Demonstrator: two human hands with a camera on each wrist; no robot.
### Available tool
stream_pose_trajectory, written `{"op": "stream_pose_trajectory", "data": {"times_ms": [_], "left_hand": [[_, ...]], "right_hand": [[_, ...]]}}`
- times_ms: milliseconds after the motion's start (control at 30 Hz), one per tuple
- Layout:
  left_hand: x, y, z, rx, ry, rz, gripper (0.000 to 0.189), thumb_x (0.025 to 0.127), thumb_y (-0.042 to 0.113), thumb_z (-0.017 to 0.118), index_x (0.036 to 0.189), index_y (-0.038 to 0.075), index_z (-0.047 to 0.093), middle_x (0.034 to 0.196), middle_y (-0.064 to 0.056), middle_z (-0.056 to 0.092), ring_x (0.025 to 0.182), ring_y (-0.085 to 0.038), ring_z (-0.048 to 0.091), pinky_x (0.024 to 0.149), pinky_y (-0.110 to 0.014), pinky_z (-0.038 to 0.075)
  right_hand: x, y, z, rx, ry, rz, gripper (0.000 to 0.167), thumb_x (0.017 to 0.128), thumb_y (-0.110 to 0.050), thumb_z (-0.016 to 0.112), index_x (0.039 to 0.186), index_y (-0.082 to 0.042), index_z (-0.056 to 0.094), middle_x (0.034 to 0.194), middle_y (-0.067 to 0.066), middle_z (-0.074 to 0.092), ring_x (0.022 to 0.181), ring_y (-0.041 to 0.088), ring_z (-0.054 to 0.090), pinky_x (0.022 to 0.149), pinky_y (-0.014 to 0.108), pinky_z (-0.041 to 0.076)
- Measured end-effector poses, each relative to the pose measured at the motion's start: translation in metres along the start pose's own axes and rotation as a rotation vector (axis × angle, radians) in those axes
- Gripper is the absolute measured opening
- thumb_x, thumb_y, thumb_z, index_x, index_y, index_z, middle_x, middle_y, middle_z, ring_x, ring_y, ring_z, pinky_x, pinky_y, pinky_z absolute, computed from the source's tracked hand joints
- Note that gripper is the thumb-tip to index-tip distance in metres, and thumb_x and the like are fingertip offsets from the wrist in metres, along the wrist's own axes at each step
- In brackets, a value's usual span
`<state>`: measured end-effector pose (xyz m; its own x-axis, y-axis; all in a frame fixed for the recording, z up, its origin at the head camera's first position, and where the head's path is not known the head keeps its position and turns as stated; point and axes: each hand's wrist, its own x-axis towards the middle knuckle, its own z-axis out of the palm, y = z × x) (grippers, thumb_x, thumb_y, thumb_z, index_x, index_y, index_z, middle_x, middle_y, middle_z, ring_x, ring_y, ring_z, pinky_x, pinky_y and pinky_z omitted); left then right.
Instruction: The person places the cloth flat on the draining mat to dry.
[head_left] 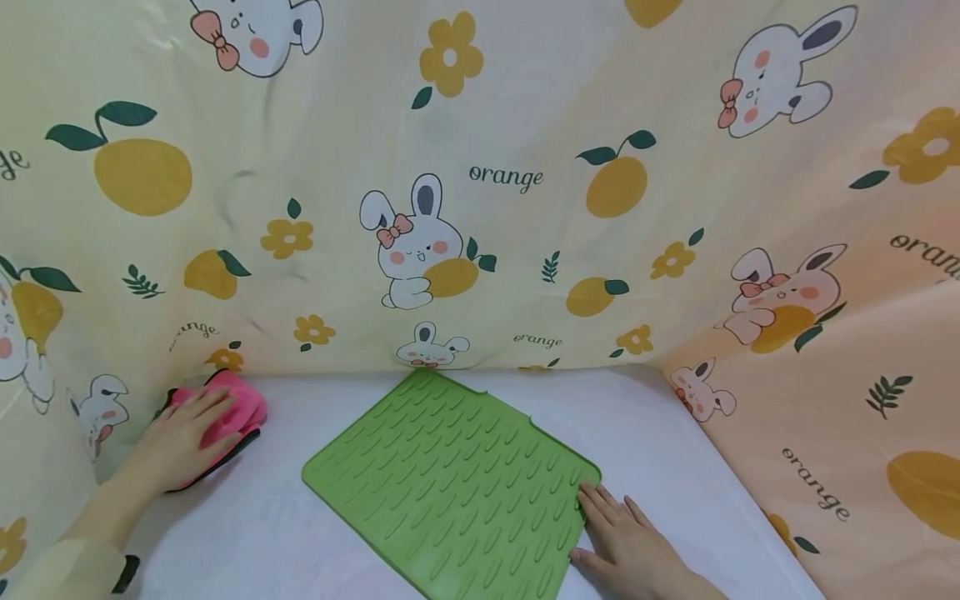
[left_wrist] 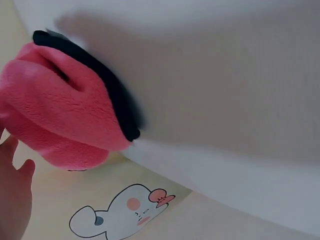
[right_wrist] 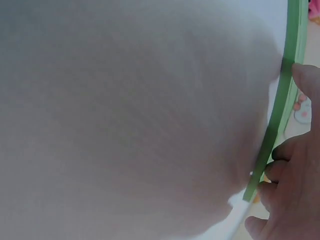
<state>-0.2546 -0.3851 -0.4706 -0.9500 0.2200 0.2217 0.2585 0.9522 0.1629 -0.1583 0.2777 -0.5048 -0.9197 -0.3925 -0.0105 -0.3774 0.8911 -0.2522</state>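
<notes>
At the far left of the white table, my left hand (head_left: 176, 437) grips a bunched pink cloth (head_left: 238, 410) from above, fingers spread over its folds. A black border runs along the cloth, clearest in the left wrist view, where its plush pink folds (left_wrist: 65, 107) show and part of the hand (left_wrist: 12, 192) enters at lower left. The green mat (head_left: 457, 483) with raised oval ridges lies flat and turned at an angle. Against its right edge, my right hand (head_left: 630, 542) rests with fingers extended; the right wrist view shows fingertips right along the mat's rim (right_wrist: 275, 120).
A white surface (head_left: 712, 492) spreads under the mat and cloth. Behind it and on both sides rises a pale yellow sheet (head_left: 337, 150) printed with rabbits, oranges and flowers. The mat's far corner lies close against the back sheet.
</notes>
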Motion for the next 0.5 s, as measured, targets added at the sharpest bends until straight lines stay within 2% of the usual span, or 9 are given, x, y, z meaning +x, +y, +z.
{"op": "stream_pose_trajectory", "data": {"times_ms": [267,500], "left_hand": [[0.007,-0.005,0.003,0.041,-0.098,0.008,0.081,0.094,0.05,0.072,0.151,-0.002,0.048,0.156,-0.034,0.036,0.141,-0.06,0.029,0.111,-0.079,0.023],[0.012,-0.007,0.009,0.059,-0.117,0.045,0.087,0.087,0.053,0.078,0.149,-0.001,0.05,0.154,-0.034,0.036,0.138,-0.06,0.032,0.106,-0.081,0.027]], "right_hand": [[-0.001,-0.004,-0.001,-0.038,-0.002,-0.017,0.086,0.1,-0.063,0.053,0.155,0.003,0.043,0.164,0.018,0.038,0.151,0.041,0.034,0.117,0.069,0.027],[0.001,-0.006,0.001,-0.042,-0.019,-0.004,0.086,0.101,-0.062,0.052,0.155,0.004,0.042,0.165,0.018,0.036,0.151,0.042,0.033,0.118,0.068,0.025]]}}
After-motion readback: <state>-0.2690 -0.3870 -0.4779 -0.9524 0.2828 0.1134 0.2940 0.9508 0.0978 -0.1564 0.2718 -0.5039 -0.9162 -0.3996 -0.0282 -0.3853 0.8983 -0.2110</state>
